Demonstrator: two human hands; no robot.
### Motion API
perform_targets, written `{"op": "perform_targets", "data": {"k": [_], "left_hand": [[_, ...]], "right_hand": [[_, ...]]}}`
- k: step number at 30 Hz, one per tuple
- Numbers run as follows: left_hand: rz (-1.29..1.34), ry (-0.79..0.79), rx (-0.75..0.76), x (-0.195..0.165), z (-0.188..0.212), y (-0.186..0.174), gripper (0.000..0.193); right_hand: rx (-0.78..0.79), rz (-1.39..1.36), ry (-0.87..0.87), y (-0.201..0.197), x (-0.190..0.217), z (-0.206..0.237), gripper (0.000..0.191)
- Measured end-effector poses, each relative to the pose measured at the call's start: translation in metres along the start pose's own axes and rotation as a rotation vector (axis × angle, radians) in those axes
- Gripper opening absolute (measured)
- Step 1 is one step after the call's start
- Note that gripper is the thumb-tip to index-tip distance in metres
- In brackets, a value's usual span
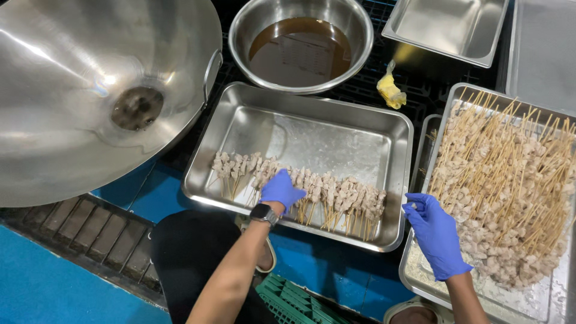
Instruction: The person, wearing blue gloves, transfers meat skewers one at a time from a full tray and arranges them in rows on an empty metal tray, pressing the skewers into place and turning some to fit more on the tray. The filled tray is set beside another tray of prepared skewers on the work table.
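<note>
Head view: I am pressing my blue-gloved left hand (pixel 281 189), fingers curled, onto the row of pale meat skewers (pixel 336 195) lying in the rectangular steel tray (pixel 312 138). My right hand (pixel 435 234) is hovering half-closed, holding nothing, beside the heaped skewer tray (pixel 507 180).

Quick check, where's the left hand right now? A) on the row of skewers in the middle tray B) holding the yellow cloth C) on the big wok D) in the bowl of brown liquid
A: the left hand, in a blue glove, rests on the row of skewers lying along the near side of the middle tray; the right hand is over the heaped tray.
</note>
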State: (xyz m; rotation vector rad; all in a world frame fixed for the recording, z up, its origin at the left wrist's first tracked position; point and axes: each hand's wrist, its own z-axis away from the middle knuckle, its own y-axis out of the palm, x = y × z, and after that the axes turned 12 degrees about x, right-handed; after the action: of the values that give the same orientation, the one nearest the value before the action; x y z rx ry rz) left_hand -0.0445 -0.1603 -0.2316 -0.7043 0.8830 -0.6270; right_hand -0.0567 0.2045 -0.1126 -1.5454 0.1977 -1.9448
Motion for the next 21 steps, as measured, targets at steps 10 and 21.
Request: {"op": "perform_targets", "data": {"k": [10, 21], "left_hand": [[0.221, -0.060, 0.049, 0.080, -0.033, -0.033, 0.046], [-0.110, 0.239, -0.434, 0.056, -0.026, 0.002, 0.020]], "right_hand": [[0.037, -0.010, -0.147, 0.000, -0.016, -0.006, 0.035], [-0.002, 0.175, -0.212, 0.009, -0.016, -0.005, 0.028]]}}
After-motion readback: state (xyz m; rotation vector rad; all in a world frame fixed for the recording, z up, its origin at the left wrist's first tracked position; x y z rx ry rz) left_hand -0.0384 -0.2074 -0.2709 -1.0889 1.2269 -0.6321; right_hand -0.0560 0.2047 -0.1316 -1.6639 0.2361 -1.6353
